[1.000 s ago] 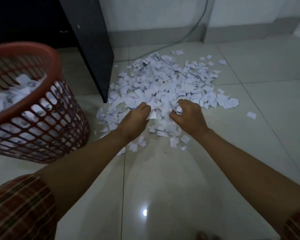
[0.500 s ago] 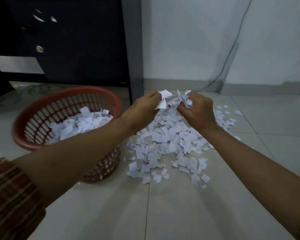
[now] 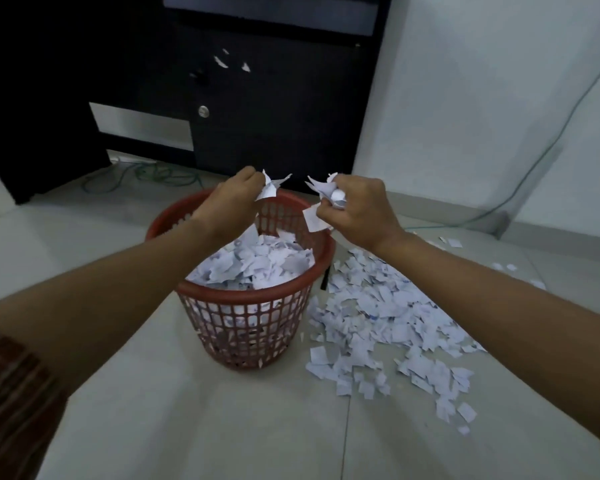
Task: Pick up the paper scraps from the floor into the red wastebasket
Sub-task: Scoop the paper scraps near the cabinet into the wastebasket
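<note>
A large spread of torn white paper scraps (image 3: pixel 388 320) remained on the pale tiled floor (image 3: pixel 201 427), just right of the red plastic mesh wastebasket (image 3: pixel 257 317), already heaped. Above its rim, left hand (image 3: pixel 234 202) and right hand (image 3: pixel 355 211) each clutched a bunch.

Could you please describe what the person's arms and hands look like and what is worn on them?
Both forearms are bare, and the left hand and right hand wear no gloves. A red-brown plaid sleeve covers the left upper arm; a similar cuff shows at the right edge.
</note>
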